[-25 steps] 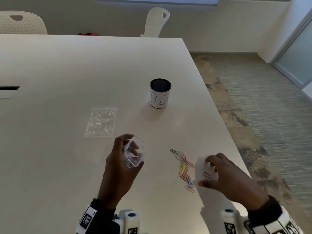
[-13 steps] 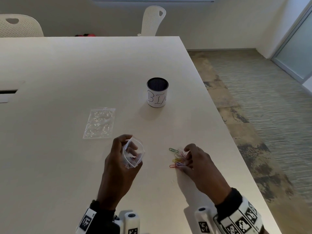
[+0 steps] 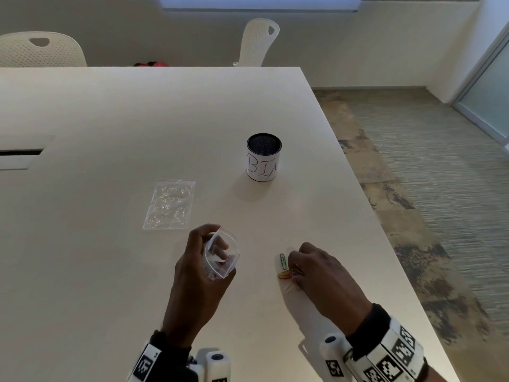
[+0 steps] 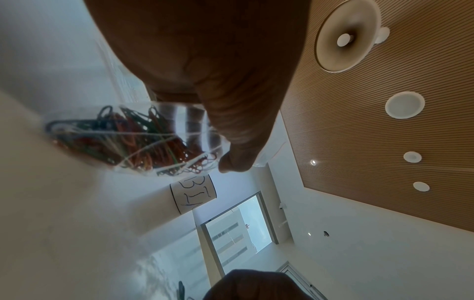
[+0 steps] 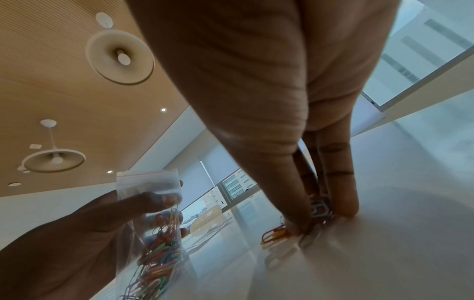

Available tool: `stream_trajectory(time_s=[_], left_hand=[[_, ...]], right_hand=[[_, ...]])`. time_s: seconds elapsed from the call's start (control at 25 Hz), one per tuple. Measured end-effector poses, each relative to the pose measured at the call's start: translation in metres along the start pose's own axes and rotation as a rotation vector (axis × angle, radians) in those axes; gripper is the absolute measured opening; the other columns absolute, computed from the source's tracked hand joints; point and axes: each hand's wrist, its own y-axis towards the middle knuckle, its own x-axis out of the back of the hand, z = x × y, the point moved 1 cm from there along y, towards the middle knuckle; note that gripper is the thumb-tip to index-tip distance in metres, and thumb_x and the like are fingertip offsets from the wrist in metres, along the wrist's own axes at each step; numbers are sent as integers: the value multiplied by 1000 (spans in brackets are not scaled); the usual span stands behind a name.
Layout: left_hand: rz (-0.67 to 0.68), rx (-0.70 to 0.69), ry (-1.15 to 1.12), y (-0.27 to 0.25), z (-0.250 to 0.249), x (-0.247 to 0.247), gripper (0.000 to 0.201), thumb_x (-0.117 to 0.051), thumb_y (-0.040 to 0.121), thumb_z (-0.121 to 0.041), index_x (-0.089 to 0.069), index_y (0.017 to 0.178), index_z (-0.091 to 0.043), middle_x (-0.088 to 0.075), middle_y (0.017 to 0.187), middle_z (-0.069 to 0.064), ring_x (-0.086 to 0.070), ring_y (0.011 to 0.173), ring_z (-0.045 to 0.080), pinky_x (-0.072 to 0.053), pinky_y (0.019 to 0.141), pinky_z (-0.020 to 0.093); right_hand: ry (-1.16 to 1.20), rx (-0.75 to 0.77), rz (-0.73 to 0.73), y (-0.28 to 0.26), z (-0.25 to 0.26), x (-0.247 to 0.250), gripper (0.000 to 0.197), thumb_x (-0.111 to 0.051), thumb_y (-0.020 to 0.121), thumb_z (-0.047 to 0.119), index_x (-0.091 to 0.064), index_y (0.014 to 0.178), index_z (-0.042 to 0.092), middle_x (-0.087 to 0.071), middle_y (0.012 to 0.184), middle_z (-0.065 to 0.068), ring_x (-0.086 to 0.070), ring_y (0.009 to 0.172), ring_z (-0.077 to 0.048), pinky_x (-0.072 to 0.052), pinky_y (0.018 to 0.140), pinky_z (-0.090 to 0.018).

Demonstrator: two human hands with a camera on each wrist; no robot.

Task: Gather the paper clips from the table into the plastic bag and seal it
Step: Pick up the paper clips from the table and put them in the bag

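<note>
Head view: plastic bag [image 3: 220,256] is held open at lower centre by left hand [image 3: 202,274], paper clips [image 3: 286,272] on bench [image 3: 110,133] are pinched by right hand [image 3: 322,274] fingers [image 5: 343,194]; clips could be dropped if gripped loosely.

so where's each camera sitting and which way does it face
Head: on the head, looking down at the table; both hands show.
Left wrist: under the left hand, looking along it at the plastic bag and ceiling.
Right wrist: under the right hand, facing the paper clips.
All three share the bag.
</note>
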Motion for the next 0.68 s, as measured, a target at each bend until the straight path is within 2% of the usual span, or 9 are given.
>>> stream_trajectory(time_s=[0.12, 0.24, 0.32, 0.44, 0.52, 0.68], left_hand=[[9, -4, -4, 0, 0, -1, 61, -86, 78, -6, -52, 125, -24, -70, 99, -8, -71, 88, 15, -56, 72, 13], [0, 1, -7, 0, -1, 0, 60, -86, 78, -6, -53, 124, -24, -70, 98, -8, -70, 86, 15, -55, 71, 12], [-3, 2, -7, 0, -1, -1, 59, -86, 78, -6, -53, 124, -23, -69, 97, -7, -70, 86, 16, -55, 70, 12], [-11, 19, -18, -1, -1, -2, 61, -86, 77, -3, -53, 123, -26, -70, 97, -6, -70, 86, 15, -53, 70, 10], [-13, 25, -19, -1, -3, -3, 61, -85, 77, -2, -53, 123, -25, -70, 98, -5, -70, 87, 14, -52, 70, 9], [-4, 9, -6, 0, -4, -3, 60, -86, 77, -4, -54, 124, -21, -70, 100, -5, -70, 89, 14, -53, 71, 9]], right_hand=[[-30, 19, -31, 5, -2, -3, 12, -60, 96, 13, -69, 100, 19, -63, 100, 0, -67, 88, -20, -57, 80, -34], [46, 31, -71, 8, -9, 2, 7, -66, 96, 16, -71, 92, 17, -70, 91, 0, -70, 80, -18, -59, 76, -37], [151, 20, -125, 9, -18, 9, 5, -73, 92, 15, -74, 93, 20, -75, 86, 2, -71, 74, -12, -60, 73, -32], [456, -58, -163, 9, -27, 21, 13, -82, 86, 9, -77, 94, 18, -78, 78, 1, -73, 66, -7, -61, 68, -21], [717, -108, -147, 8, -27, 29, 13, -81, 85, 3, -81, 94, 14, -81, 78, -2, -74, 66, -8, -59, 68, -19], [1037, -90, -68, 7, -8, 42, 17, -76, 87, 3, -83, 101, 11, -82, 88, -8, -76, 79, -16, -61, 81, -26]])
